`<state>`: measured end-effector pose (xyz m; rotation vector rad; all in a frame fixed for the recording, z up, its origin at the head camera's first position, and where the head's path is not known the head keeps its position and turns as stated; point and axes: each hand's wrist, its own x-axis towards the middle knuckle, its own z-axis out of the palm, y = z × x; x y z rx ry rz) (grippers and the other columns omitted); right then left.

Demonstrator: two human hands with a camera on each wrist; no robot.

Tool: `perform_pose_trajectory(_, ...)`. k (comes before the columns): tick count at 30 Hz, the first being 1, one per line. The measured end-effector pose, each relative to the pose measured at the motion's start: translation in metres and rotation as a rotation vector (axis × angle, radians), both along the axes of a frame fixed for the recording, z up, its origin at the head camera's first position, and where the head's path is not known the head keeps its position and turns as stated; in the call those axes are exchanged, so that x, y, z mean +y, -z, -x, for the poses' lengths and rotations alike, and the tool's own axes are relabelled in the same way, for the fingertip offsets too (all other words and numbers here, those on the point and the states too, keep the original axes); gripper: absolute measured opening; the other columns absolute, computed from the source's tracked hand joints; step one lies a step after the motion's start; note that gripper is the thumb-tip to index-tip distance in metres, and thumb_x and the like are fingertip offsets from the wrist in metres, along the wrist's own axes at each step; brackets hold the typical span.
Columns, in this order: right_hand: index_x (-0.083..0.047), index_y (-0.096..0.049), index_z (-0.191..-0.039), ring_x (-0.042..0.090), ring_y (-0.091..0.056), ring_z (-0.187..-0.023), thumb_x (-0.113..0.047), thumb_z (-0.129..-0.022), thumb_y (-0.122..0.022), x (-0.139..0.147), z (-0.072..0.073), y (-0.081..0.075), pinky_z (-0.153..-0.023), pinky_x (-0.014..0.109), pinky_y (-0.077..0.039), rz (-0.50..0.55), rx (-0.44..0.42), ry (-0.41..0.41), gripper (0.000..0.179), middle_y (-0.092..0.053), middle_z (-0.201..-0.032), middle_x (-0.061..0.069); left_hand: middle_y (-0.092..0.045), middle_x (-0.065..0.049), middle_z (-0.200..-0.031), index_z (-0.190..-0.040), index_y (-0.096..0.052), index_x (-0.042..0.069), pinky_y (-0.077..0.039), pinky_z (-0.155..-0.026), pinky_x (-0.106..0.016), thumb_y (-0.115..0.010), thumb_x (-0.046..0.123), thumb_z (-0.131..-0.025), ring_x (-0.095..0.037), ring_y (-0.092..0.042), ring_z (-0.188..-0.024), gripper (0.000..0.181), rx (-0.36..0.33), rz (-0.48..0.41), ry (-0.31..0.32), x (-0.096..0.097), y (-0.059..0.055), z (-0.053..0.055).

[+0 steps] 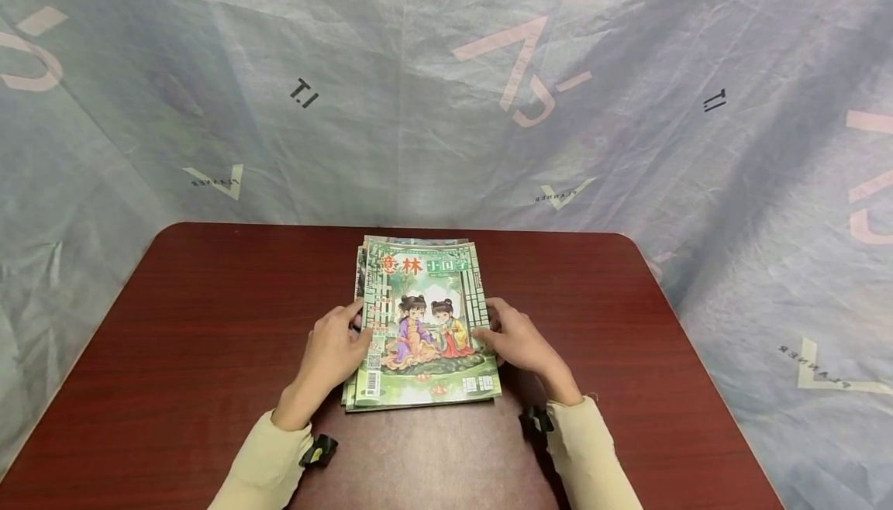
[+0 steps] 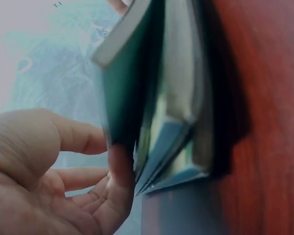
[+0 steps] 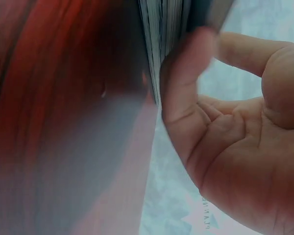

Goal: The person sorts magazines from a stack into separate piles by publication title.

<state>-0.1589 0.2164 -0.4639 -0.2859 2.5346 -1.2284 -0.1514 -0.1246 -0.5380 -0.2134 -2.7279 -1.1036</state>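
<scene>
A green magazine (image 1: 425, 363) with two cartoon figures on its cover tops a small stack in the head view. My left hand (image 1: 333, 349) pinches its left edge, thumb over the cover and fingers beneath. On the opposite edge, my right hand (image 1: 522, 342) grips it the same way. The left wrist view has this top magazine (image 2: 121, 105) tilted apart from the lower magazines (image 2: 179, 73), with the index finger in the gap. Seen from the right wrist, the right thumb and index finger close around the top magazine's edge, beside the lower magazines' page edges (image 3: 161, 29).
The stack lies on a dark red wooden table (image 1: 209, 339), near its middle. Behind and beside the table hangs a grey printed fabric sheet (image 1: 398, 107). Small black devices (image 1: 319, 450) sit at both wrists, over cream sleeves (image 1: 265, 460).
</scene>
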Motion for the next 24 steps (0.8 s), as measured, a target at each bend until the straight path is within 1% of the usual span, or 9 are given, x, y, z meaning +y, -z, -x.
perform_pose_trajectory(1,0.006,-0.042,-0.163,0.023,-0.066,-0.063,-0.011,-0.111,-0.068,0.001,0.000,0.000,-0.063,0.042,-0.063,0.017,0.001,-0.004,0.061,-0.067,-0.095,0.014,-0.061,0.004,-0.094,-0.150,-0.066,-0.004,-0.043,-0.066,-0.035,-0.074,0.019,-0.099,-0.005,-0.053,-0.064,0.056,-0.005,-0.009,0.008,-0.001,-0.001,0.000)
perform_pose_trajectory(4,0.008,-0.045,-0.159,0.024,-0.065,-0.070,-0.004,-0.112,-0.062,0.004,0.000,0.000,-0.064,0.043,-0.064,0.067,0.005,-0.017,0.052,-0.064,-0.092,0.013,-0.064,-0.001,-0.096,-0.150,-0.065,-0.006,-0.045,-0.068,-0.037,-0.072,0.016,-0.098,-0.007,-0.058,-0.064,0.056,-0.026,-0.063,0.041,0.000,-0.016,-0.006)
perform_pose_trajectory(6,0.009,-0.047,-0.156,0.024,-0.064,-0.074,-0.001,-0.112,-0.059,0.005,0.001,0.001,-0.065,0.043,-0.064,0.096,0.003,-0.017,0.047,-0.061,-0.095,0.013,-0.067,-0.006,-0.099,-0.150,-0.065,-0.007,-0.049,-0.068,-0.039,-0.072,0.012,-0.097,-0.011,-0.067,-0.069,0.056,-0.055,-0.101,0.054,0.002,-0.033,-0.013)
perform_pose_trajectory(8,0.011,-0.047,-0.154,0.023,-0.064,-0.077,0.001,-0.111,-0.058,0.006,0.002,0.002,-0.065,0.043,-0.064,0.121,0.001,-0.018,0.045,-0.058,-0.098,0.012,-0.070,-0.011,-0.104,-0.151,-0.063,-0.008,-0.053,-0.071,-0.042,-0.071,0.009,-0.098,-0.017,-0.074,-0.078,0.057,-0.111,-0.128,0.061,0.004,-0.051,-0.019)
perform_pose_trajectory(11,0.011,-0.048,-0.151,0.023,-0.063,-0.079,0.002,-0.111,-0.058,0.007,0.003,0.003,-0.065,0.045,-0.065,0.153,-0.002,-0.018,0.043,-0.056,-0.099,0.012,-0.073,-0.015,-0.112,-0.153,-0.061,-0.008,-0.058,-0.075,-0.041,-0.072,0.006,-0.098,-0.025,-0.080,-0.090,0.058,-0.210,-0.150,0.045,0.007,-0.069,-0.023)
perform_pose_trajectory(14,0.012,-0.048,-0.150,0.022,-0.063,-0.080,0.004,-0.110,-0.059,0.007,0.003,0.003,-0.064,0.046,-0.065,0.181,-0.003,-0.015,0.042,-0.056,-0.098,0.011,-0.074,-0.015,-0.114,-0.155,-0.060,-0.007,-0.059,-0.078,-0.039,-0.071,0.005,-0.098,-0.026,-0.080,-0.095,0.059,-0.274,-0.185,0.031,0.006,-0.070,-0.023)
perform_pose_trajectory(15,0.012,-0.048,-0.149,0.022,-0.062,-0.080,0.005,-0.109,-0.059,0.007,0.003,0.003,-0.064,0.047,-0.066,0.187,-0.006,-0.013,0.042,-0.056,-0.098,0.011,-0.075,-0.013,-0.111,-0.154,-0.061,-0.006,-0.059,-0.075,-0.036,-0.072,0.005,-0.096,-0.023,-0.080,-0.092,0.060,-0.268,-0.195,0.025,0.005,-0.064,-0.020)
perform_pose_trajectory(19,0.012,-0.048,-0.149,0.022,-0.062,-0.080,0.005,-0.109,-0.059,0.008,0.003,0.001,-0.065,0.049,-0.066,0.198,-0.019,-0.010,0.042,-0.056,-0.098,0.012,-0.076,-0.013,-0.109,-0.153,-0.062,-0.005,-0.060,-0.076,-0.037,-0.072,0.005,-0.093,-0.022,-0.080,-0.092,0.062,-0.276,-0.226,0.019,0.003,-0.060,-0.019)
perform_pose_trajectory(24,0.011,-0.046,-0.148,0.022,-0.061,-0.079,0.006,-0.110,-0.058,0.011,0.004,-0.001,-0.065,0.051,-0.066,0.210,-0.035,-0.021,0.041,-0.054,-0.096,0.011,-0.076,-0.016,-0.114,-0.155,-0.060,-0.005,-0.059,-0.077,-0.036,-0.073,0.003,-0.097,-0.027,-0.080,-0.095,0.060,-0.309,-0.244,0.010,0.008,-0.071,-0.023)
